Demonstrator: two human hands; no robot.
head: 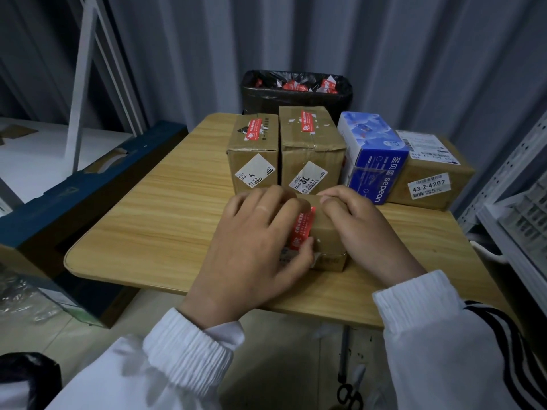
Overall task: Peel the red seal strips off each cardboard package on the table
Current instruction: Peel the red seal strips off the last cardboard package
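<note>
Gripping small box (328, 229) near tabletop (165, 208) front edge, right hand (364, 232) curled on top; our left hand (251, 247) pinches red strip (302, 229), running front-to-back.

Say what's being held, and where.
Small brown cardboard box: left hand holds its left side, thumb on red seal strip; right hand its right side.

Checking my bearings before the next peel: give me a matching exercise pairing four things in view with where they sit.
Things:
1. black bin
2. blue box
3. small cardboard box
4. box labelled 43-2-4202

Places:
A. held by left hand and right hand
B. right end of the table
C. behind the table, red scraps inside
D. between the tall cardboard box and the labelled one

Pairs: 1-C, 2-D, 3-A, 4-B
</note>
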